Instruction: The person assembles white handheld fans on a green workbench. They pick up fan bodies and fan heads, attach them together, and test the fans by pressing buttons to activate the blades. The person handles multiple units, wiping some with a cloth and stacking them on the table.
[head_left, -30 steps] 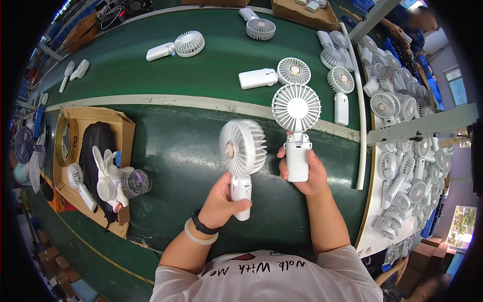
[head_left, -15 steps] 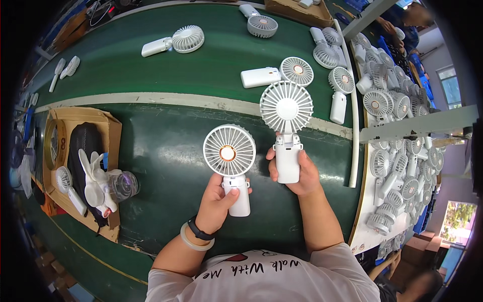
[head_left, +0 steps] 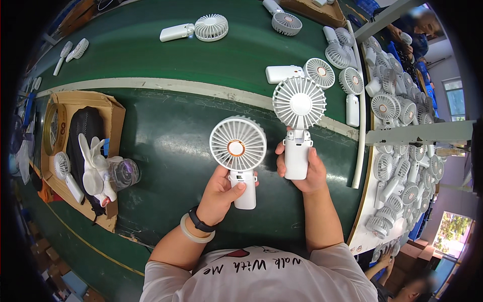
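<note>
My left hand (head_left: 220, 194) is closed round the handle of a white handheld fan (head_left: 245, 196), thumb on the handle's front just below the fan head. An orange-ringed hub shows in the middle of that fan's round grille. In my right hand (head_left: 315, 173) a second white handheld fan (head_left: 298, 161) stands upright, its plain white hub and spoked grille facing me. Fingers and thumb grip the sides of its handle. Both fans are held above the dark green table (head_left: 171, 166), side by side and apart.
Several fans lie on the green belt (head_left: 136, 55) beyond a pale strip; a white pole (head_left: 360, 151) crosses its right end. Many fans crowd a white table (head_left: 363, 229) at right. A cardboard box (head_left: 116, 121) at left holds a fan and rabbit figure (head_left: 95, 168). Other people are at right.
The view has shifted slightly. Fans on the belt have slid right, one coming closer to those by the white pole. Both hands keep their fans; the left fan's head appears slightly larger.
</note>
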### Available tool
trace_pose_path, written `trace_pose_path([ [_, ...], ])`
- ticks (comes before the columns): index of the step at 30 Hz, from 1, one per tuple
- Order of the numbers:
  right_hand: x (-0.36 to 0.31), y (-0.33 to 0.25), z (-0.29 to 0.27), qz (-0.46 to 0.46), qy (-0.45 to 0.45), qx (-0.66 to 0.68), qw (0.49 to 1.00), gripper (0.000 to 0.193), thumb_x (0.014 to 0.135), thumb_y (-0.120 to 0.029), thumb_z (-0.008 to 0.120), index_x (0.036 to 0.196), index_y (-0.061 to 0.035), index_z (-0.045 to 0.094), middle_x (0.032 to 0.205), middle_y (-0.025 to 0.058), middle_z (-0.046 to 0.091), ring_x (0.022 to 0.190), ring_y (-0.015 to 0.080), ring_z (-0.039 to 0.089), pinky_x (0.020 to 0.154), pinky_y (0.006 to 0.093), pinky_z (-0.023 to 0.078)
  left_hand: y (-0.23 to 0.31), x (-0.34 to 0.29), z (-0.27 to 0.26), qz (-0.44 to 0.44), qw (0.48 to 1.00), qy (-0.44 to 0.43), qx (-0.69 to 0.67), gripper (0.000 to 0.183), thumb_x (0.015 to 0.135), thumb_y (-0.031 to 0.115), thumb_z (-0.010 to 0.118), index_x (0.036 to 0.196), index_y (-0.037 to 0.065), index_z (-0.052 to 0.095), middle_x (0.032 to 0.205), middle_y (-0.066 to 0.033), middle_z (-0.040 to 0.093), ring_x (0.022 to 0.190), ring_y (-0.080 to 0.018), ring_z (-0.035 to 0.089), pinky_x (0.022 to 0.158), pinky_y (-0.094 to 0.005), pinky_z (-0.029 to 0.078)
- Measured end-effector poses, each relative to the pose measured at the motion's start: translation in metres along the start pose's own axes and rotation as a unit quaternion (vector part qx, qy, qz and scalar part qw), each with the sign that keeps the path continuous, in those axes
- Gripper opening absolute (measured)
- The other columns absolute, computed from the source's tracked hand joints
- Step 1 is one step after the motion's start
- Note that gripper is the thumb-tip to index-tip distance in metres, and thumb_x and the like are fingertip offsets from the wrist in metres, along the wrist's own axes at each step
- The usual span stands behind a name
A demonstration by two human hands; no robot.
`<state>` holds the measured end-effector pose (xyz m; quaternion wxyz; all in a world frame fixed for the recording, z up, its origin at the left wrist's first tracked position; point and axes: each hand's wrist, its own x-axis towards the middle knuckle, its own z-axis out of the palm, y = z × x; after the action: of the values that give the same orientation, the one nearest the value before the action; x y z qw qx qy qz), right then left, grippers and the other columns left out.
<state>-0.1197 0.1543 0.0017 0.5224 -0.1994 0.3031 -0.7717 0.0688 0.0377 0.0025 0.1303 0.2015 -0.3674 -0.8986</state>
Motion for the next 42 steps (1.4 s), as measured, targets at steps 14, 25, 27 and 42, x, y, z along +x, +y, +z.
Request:
trace_pose_path([
  [14, -0.001, 0.001, -0.003, 0.004, 0.003, -0.012, 1.0, 0.063, 0.09, -0.048, 0.046, 0.13, -0.001, 0.035, 0.107, 0.0179, 0.054, 0.07, 0.0224, 0.057, 0.059, 0.031, 0.047, 0.0, 0.001, 0.002, -0.011, 1.0, 0.005, -0.009, 0.046, 0.087, 0.004, 0.054, 0.129, 0.004, 0.035, 0.117, -0.0156, 0.055, 0.104, -0.0245, 0.058, 0.091, -0.0393, 0.047],
  [25, -0.002, 0.0, -0.003, 0.032, 0.028, 0.025, 0.999, 0.065, 0.091, -0.056, 0.037, 0.125, -0.0013, 0.04, 0.107, 0.0155, 0.055, 0.072, 0.0222, 0.056, 0.061, 0.0313, 0.047, 0.001, 0.002, 0.003, -0.017, 0.999, 0.023, -0.025, 0.043, 0.087, 0.008, 0.056, 0.126, 0.004, 0.037, 0.113, -0.0153, 0.056, 0.099, -0.0248, 0.06, 0.087, -0.0387, 0.049],
  [27, -0.002, 0.004, -0.01, 0.043, 0.061, 0.026, 0.997, 0.062, 0.09, -0.054, 0.041, 0.123, -0.0021, 0.042, 0.104, 0.0139, 0.055, 0.074, 0.0221, 0.056, 0.064, 0.032, 0.049, 0.002, 0.003, 0.004, -0.017, 0.999, 0.029, -0.038, 0.043, 0.087, 0.008, 0.057, 0.126, 0.004, 0.038, 0.113, -0.0147, 0.056, 0.098, -0.0245, 0.06, 0.087, -0.0387, 0.05],
  [42, -0.004, 0.012, 0.015, 0.044, 0.173, -0.136, 0.975, 0.039, 0.087, -0.011, 0.058, 0.122, -0.0032, 0.043, 0.103, 0.0113, 0.061, 0.088, 0.0205, 0.063, 0.075, 0.0333, 0.053, -0.008, -0.004, 0.008, -0.074, 0.993, 0.0, -0.095, 0.048, 0.077, -0.001, 0.067, 0.118, 0.007, 0.042, 0.103, -0.01, 0.057, 0.094, -0.0212, 0.06, 0.075, -0.0367, 0.053],
])
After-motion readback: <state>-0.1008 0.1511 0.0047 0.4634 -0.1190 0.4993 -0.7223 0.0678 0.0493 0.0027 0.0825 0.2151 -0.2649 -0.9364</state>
